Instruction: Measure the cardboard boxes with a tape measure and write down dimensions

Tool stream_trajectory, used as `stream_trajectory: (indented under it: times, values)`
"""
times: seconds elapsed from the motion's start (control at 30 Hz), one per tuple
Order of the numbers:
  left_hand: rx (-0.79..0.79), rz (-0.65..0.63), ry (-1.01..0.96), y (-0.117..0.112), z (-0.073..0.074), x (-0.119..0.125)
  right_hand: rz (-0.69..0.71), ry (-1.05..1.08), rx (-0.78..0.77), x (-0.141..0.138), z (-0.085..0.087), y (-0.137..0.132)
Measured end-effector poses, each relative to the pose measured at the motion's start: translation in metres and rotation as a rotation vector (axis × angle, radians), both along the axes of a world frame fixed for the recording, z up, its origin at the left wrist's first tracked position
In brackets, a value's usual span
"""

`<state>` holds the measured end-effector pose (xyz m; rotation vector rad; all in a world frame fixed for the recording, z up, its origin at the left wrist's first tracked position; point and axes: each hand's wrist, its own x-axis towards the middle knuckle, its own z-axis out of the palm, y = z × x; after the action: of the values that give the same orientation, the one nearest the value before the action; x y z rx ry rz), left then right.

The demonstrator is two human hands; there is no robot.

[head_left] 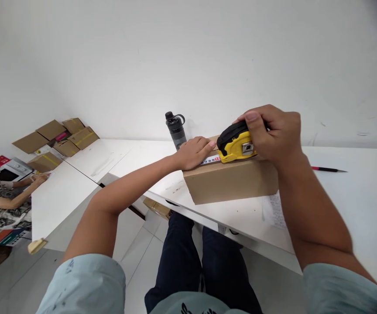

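A brown cardboard box (231, 181) lies on the white table (355, 196) in front of me. My right hand (275, 133) is wrapped round a yellow and black tape measure (236, 143) resting on the box's top. A short stretch of white tape blade (210, 159) runs left from it across the top. My left hand (195, 152) lies on the box's left top edge, fingers pressed down on the end of the blade.
A dark water bottle (176, 130) stands behind the box. A red and black pen (327, 169) lies to the right, a printed paper (275, 211) by the box's front. At the left another person (1, 196) sits at a second table (60, 196); several flat cardboard boxes (57, 137) lie beyond.
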<state>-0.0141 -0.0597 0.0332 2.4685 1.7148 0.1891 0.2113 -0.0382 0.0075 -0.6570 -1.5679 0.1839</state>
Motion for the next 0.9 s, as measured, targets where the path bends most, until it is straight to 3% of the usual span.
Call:
stream_trajectory:
  times: [0.37, 0.5, 0.6, 0.7, 0.9]
  values:
    - [0.007, -0.01, 0.014, -0.003, -0.004, 0.003, 0.002, -0.041, -0.005, 0.002, -0.005, 0.017]
    - [-0.012, -0.004, 0.017, -0.004, -0.002, 0.002, -0.038, -0.04, 0.017, 0.028, -0.005, 0.021]
    - [-0.032, 0.004, 0.023, -0.005, 0.0, 0.003, -0.109, 0.097, -0.043, 0.062, -0.009, 0.029]
    - [-0.026, 0.006, 0.028, -0.004, 0.0, 0.006, -0.089, 0.242, -0.113, 0.089, -0.014, 0.039]
    - [-0.012, 0.009, 0.015, -0.003, 0.0, 0.007, -0.063, 0.239, -0.095, 0.096, -0.014, 0.045]
